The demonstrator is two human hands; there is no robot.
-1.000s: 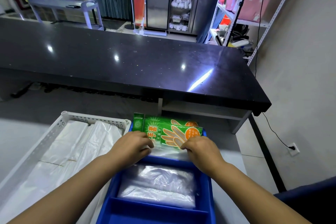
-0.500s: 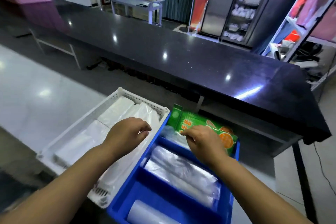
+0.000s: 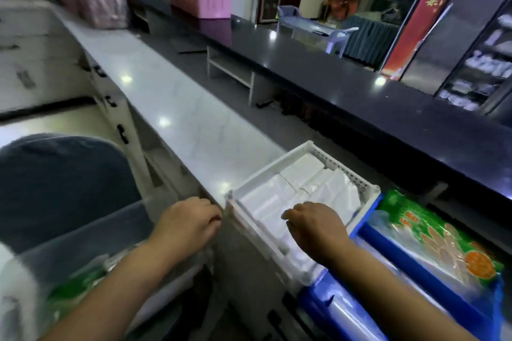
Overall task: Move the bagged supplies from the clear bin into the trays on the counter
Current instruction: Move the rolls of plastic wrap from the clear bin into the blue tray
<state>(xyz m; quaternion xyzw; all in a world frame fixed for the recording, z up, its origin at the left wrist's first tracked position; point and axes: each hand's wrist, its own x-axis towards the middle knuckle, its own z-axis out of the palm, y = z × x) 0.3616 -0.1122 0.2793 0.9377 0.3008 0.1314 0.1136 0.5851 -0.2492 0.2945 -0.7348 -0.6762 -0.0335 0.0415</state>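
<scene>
While my left hand [image 3: 186, 225] hangs loosely curled and empty just off the counter edge above the clear bin [image 3: 91, 232], it is placed to dip in for the next green pack [image 3: 74, 289]. My right hand [image 3: 314, 225] hovers over the white tray [image 3: 343, 169], fingers relaxed and holding nothing, beside the blue tray [image 3: 426, 282] where green glove packs [image 3: 432, 232] already lie.

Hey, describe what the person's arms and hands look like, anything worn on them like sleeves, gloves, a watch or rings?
Both arms are bare up to the frame's lower edge: no sleeves show. The left hand and right hand wear no gloves, and no watch, bracelet or strap shows on either wrist. No rings are apparent, though the picture is somewhat blurred, so a thin band could be missed.
</scene>
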